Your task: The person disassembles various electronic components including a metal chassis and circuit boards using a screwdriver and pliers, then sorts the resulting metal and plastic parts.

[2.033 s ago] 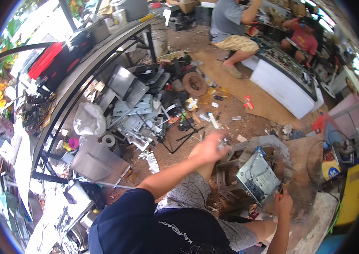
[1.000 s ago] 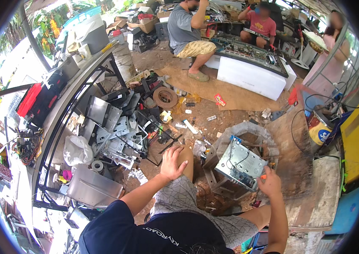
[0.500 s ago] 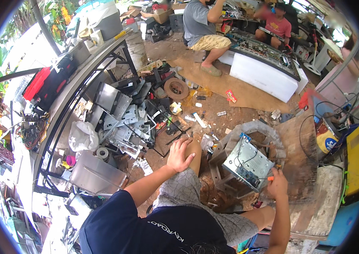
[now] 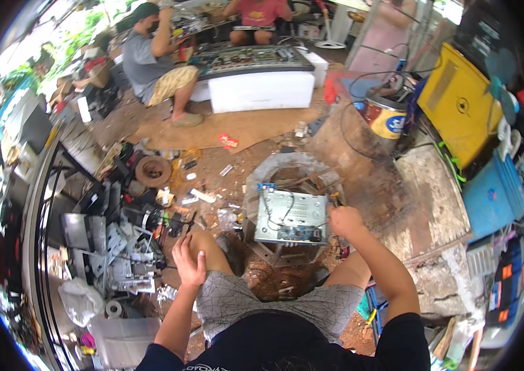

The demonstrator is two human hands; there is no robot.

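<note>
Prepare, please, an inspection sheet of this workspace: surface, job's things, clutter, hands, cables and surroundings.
Surface: stand with grey rim, on littered brown floor.
Job's things: metal box lies on the stand; circuit board along its near edge.
Clutter: metal scrap at left; red wrapper ahead.
Hands: left hand rests against the left knee; right hand at the box's right edge, grip unclear.
Cables: dark cable on the box.
Surroundings: seated person in grey shirt; white block; yellow panel at right.
</note>
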